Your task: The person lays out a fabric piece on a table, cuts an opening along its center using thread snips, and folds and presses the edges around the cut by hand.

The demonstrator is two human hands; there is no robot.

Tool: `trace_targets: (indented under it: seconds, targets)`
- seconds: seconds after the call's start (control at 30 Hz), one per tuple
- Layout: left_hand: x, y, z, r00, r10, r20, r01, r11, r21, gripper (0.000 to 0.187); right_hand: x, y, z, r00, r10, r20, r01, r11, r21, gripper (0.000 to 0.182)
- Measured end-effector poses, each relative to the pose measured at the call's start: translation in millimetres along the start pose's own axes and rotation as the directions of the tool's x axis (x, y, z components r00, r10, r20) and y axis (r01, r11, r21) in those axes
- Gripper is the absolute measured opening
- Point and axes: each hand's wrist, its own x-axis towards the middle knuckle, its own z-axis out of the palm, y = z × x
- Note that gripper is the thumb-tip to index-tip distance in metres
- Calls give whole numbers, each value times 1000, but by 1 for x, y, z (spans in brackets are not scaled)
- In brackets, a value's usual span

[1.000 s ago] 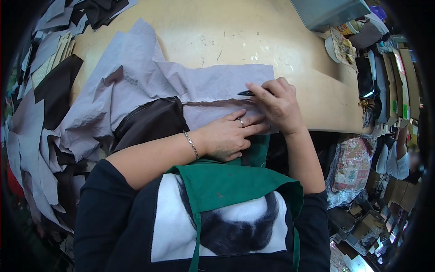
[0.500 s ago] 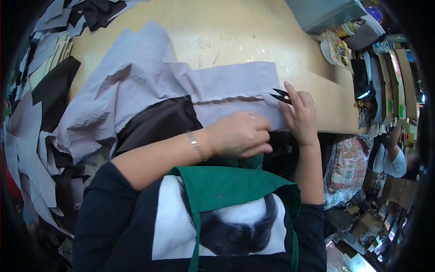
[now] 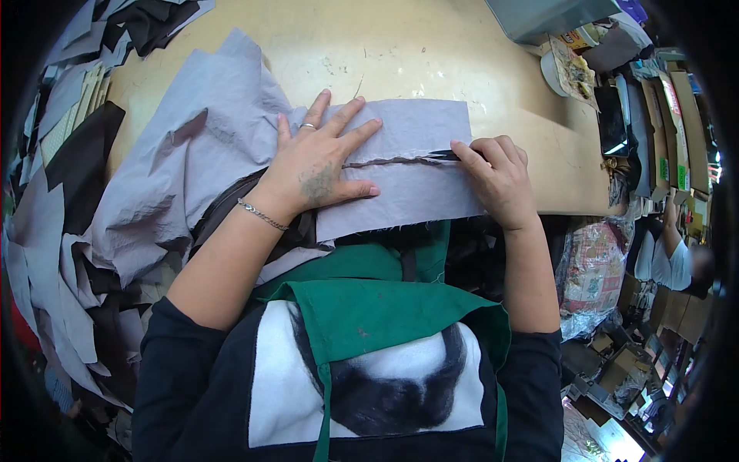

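A large piece of light grey-mauve fabric (image 3: pixel 412 123) lies over the table, with a seam (image 3: pixel 392 161) running across its right part. Pressing flat on it, fingers spread, is my left hand (image 3: pixel 319 158), just left of the seam. My right hand (image 3: pixel 496 173) is closed around black thread snips (image 3: pixel 444 155), whose tips point left along the seam near the fabric's right edge. Part of the snips is hidden in my fingers. Dark brown fabric (image 3: pixel 223 204) shows beneath my left wrist.
Heaps of grey and dark fabric pieces (image 3: pixel 46 269) lie at the left. At the far right of the table (image 3: pixel 539 138) are a grey bin (image 3: pixel 550 19) and a white bowl (image 3: pixel 550 73). A plastic-wrapped bundle (image 3: pixel 591 269) stands below the table edge; another person's arm (image 3: pixel 672 231) shows beyond.
My left hand has moved up and left from the near fabric edge and spread flat on the cloth. The snips in my right hand have moved left onto the seam.
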Motion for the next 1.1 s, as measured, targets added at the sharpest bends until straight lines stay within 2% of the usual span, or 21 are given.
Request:
trace_targets:
  seconds: [0.53, 1.1]
  targets:
    - [-1, 0, 2, 999, 18, -31, -19, 1000, -12, 88, 28, -32, 20, 991, -128, -28, 129, 991, 22, 38]
    - [-1, -1, 2, 999, 23, -26, -23, 1000, -8, 90, 17, -27, 30, 989, -102, -108, 111, 990, 82, 35]
